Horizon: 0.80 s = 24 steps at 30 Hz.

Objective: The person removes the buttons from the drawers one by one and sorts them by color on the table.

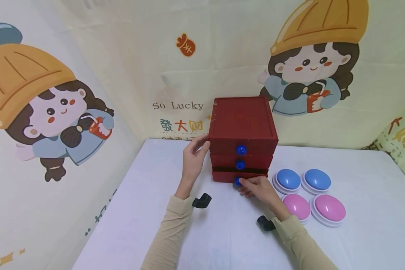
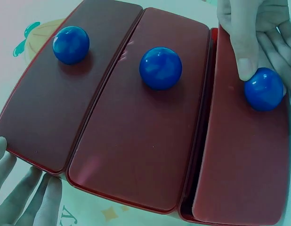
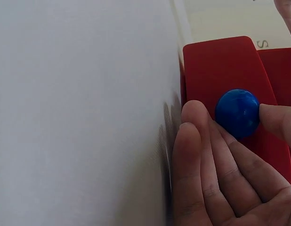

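Note:
A red three-drawer box stands at the back of the white table, with a round blue knob on each drawer front. Its bottom drawer sticks out slightly, leaving a dark gap above its front. Between thumb and fingers my right hand pinches the bottom drawer's blue knob. My left hand rests against the box's left side near the top front corner, fingers extended. The top drawer and middle drawer sit flush in the box.
Right of the box are two blue-domed buttons and two pink-domed buttons on white bases; the right forearm passes close to the nearer pink one. A patterned cloth wall rises behind the table.

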Motion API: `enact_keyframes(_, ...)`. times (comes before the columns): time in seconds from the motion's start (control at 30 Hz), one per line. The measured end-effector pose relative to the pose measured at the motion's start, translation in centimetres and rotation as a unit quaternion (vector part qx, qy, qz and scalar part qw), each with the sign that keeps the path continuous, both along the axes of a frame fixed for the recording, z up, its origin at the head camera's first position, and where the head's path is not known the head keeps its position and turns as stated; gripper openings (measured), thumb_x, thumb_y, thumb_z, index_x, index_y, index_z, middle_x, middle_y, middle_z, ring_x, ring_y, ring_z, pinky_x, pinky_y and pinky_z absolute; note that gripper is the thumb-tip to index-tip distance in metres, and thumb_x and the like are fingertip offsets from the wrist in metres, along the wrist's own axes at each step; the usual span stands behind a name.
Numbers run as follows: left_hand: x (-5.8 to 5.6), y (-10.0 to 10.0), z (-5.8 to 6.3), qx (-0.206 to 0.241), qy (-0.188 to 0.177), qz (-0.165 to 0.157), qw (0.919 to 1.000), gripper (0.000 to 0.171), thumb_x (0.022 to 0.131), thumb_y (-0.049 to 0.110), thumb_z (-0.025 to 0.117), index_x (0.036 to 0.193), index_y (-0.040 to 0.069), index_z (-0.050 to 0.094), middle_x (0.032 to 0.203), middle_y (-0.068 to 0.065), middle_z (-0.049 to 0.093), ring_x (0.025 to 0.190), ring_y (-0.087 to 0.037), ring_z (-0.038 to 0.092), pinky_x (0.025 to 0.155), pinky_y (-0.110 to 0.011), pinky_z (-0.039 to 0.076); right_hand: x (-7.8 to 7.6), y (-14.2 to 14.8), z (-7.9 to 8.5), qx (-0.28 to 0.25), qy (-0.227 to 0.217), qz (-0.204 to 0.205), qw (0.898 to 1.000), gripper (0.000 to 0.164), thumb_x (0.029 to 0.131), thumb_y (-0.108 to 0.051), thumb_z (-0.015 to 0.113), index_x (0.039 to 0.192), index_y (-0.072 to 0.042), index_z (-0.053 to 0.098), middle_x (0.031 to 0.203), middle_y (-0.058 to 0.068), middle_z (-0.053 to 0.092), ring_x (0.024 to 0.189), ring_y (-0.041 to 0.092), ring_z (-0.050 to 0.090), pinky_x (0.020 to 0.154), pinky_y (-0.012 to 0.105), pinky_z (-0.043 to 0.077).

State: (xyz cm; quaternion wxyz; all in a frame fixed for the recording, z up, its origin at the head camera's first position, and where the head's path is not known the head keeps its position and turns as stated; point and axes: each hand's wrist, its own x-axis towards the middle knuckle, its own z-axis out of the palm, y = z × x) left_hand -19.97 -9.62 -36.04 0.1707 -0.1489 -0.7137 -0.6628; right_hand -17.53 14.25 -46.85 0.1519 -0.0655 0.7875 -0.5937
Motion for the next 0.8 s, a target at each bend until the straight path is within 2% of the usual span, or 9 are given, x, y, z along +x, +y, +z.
enact_keyframes(0.33,0.2,0.1,0.2,-0.004,-0.004,0.007,1.0,0.033,0.097,0.006,0.061,0.129,-0.005,0.061,0.127,-0.019,0.064,0.118,-0.027,0.062,0.095,-0.029,0.055,-0.7,-0.2,0.0,-0.02,-0.016,-0.018,1.0,0.044,0.097,-0.034,0.064,0.106,0.009,0.072,0.093,0.02,0.075,0.079,0.027,0.074,0.072,0.032,0.062)
enact_keyframes(0.57,-1.5,-0.3,-2.1,0.0,0.001,0.005,1.0,0.035,0.099,0.013,0.062,0.132,0.003,0.061,0.13,-0.014,0.063,0.121,-0.024,0.061,0.097,-0.031,0.054,-1.2,-0.3,-0.4,-0.025,-0.013,-0.026,0.999,0.044,0.098,-0.033,0.063,0.107,0.01,0.071,0.092,0.02,0.075,0.078,0.026,0.074,0.07,0.031,0.062)
enact_keyframes(0.8,-1.6,-0.4,-2.4,0.001,0.008,0.004,1.0,0.034,0.098,0.018,0.064,0.131,0.007,0.063,0.128,-0.009,0.065,0.119,-0.02,0.062,0.096,-0.031,0.055,-1.4,-0.4,-0.3,-0.02,-0.015,-0.032,0.999,0.043,0.099,-0.031,0.062,0.108,0.009,0.071,0.093,0.02,0.075,0.08,0.026,0.074,0.072,0.031,0.062)
